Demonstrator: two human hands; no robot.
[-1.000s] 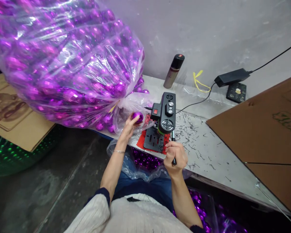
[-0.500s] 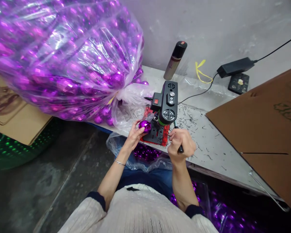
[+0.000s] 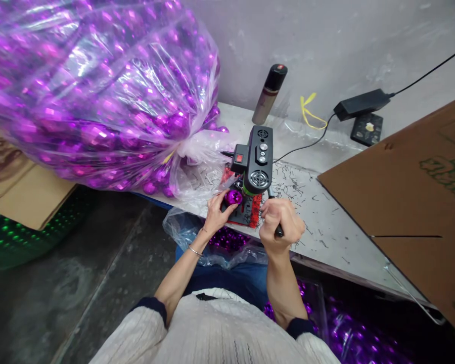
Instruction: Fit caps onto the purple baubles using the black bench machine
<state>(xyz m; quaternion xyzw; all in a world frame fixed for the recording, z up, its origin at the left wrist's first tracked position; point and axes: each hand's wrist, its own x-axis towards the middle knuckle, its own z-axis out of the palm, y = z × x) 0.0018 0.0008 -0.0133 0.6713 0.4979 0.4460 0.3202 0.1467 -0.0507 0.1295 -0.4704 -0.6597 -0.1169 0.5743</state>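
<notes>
Between the fingertips and thumb of my left hand (image 3: 217, 211) is a shiny purple ball ornament (image 3: 234, 197). It sits just left of the head of a small black bench drill press (image 3: 261, 156), over the machine's dark base plate (image 3: 242, 215). My right hand (image 3: 282, 222) is wrapped round the machine's black lever handle (image 3: 279, 231), on the machine's right side. A red mat (image 3: 255, 211) shows under the base plate. The machine's head hides the tool tip, so I cannot tell whether it touches the ball.
A big clear bag of purple balls (image 3: 109, 101) fills the left. Behind the machine stand a spray can (image 3: 269, 96) and a black power adapter (image 3: 362, 103). Small dark wire bits litter the table (image 3: 326, 222). A cardboard box (image 3: 409, 202) stands at right.
My left hand has moved the purple ball slightly right, closer to the machine's head, and turned it. My right hand stays on the lever. The whole view has shifted a little.
</notes>
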